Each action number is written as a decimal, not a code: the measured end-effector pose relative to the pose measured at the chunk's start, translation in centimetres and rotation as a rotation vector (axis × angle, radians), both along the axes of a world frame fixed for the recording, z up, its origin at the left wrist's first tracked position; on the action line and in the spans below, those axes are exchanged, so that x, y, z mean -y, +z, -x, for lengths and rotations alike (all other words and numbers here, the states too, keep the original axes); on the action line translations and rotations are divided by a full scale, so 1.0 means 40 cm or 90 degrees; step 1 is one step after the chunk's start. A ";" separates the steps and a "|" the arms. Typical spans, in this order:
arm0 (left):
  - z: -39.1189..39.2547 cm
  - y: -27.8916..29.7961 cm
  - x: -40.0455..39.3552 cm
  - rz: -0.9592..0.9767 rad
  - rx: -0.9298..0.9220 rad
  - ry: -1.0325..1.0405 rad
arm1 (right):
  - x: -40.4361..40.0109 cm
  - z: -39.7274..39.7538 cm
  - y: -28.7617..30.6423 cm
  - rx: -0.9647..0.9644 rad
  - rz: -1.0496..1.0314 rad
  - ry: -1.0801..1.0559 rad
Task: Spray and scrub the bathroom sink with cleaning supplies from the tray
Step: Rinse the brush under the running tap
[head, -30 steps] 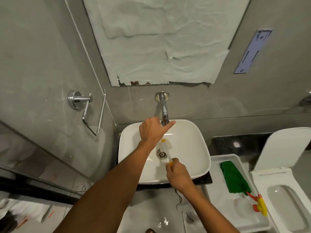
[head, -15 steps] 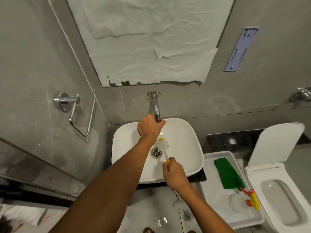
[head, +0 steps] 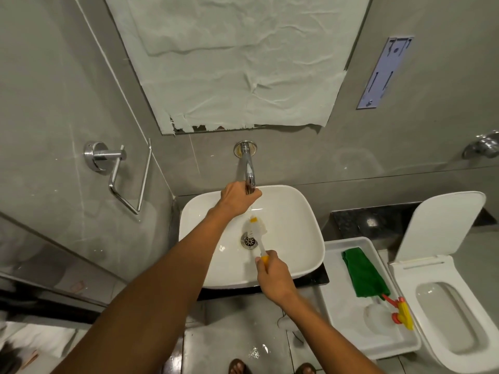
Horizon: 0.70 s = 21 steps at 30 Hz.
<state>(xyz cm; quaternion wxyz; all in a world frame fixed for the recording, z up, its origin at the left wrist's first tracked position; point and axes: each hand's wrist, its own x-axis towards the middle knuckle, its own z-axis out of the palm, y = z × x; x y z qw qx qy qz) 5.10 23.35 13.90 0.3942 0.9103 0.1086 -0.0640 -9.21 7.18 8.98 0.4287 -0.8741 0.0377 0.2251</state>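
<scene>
A white sink basin (head: pixel 294 228) sits below a chrome wall faucet (head: pixel 246 163). My left hand (head: pixel 239 197) is closed around the faucet's spout end. My right hand (head: pixel 274 273) grips the yellow handle of a white scrub brush (head: pixel 256 228), whose head rests in the basin just above the drain (head: pixel 249 241). To the right, a white tray (head: pixel 337 300) holds a green cloth (head: pixel 363 273) and a clear spray bottle (head: pixel 378 317) with a yellow and red trigger, lying on its side.
A white toilet (head: pixel 453 314) with its lid up stands right of the tray. A chrome towel holder (head: pixel 116 171) projects from the left wall. Crumpled paper (head: pixel 237 63) covers the mirror. My sandalled feet (head: pixel 270 368) are on the wet floor.
My left hand has closed onto the faucet's end from an open reach. My right hand with the brush has stayed over the drain. The view has shifted slightly.
</scene>
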 end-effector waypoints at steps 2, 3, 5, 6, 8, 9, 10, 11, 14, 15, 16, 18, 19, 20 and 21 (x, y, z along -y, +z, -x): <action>0.002 0.000 -0.016 0.018 0.004 -0.044 | -0.001 0.007 -0.005 -0.003 -0.001 0.002; 0.003 -0.001 -0.019 0.024 0.006 -0.055 | -0.001 0.009 -0.007 -0.004 -0.001 0.002; 0.003 -0.005 -0.025 0.031 0.011 -0.069 | -0.001 0.012 -0.010 -0.005 0.001 -0.003; 0.003 -0.006 -0.027 0.028 0.013 -0.075 | -0.001 0.013 -0.012 -0.006 0.001 -0.006; 0.004 -0.008 -0.030 0.010 0.020 -0.084 | -0.002 0.015 -0.015 -0.010 -0.006 -0.014; 0.004 -0.010 -0.032 0.002 0.024 -0.085 | -0.004 0.015 -0.015 -0.011 -0.011 -0.016; 0.003 -0.013 -0.034 -0.004 0.029 -0.085 | -0.005 0.017 -0.016 -0.010 -0.015 -0.017; 0.003 -0.015 -0.035 -0.008 0.034 -0.084 | -0.007 0.019 -0.017 -0.008 -0.018 -0.016; 0.005 -0.025 -0.040 -0.011 0.050 -0.080 | -0.010 0.025 -0.014 0.001 -0.022 -0.013; 0.007 -0.033 -0.043 -0.004 0.049 -0.075 | -0.011 0.026 -0.014 0.004 -0.023 -0.015; 0.009 -0.042 -0.048 0.013 0.046 -0.064 | -0.012 0.028 -0.014 0.006 -0.026 -0.019; 0.015 -0.053 -0.057 0.088 0.029 -0.033 | -0.013 0.028 -0.015 0.008 -0.033 -0.032; 0.016 -0.054 -0.061 0.136 0.021 -0.021 | -0.013 0.028 -0.016 0.008 -0.039 -0.041; 0.015 -0.052 -0.062 0.182 0.019 -0.014 | -0.010 0.027 -0.016 0.005 -0.047 -0.050; 0.015 -0.047 -0.061 0.220 0.019 -0.012 | -0.008 0.026 -0.016 -0.004 -0.062 -0.063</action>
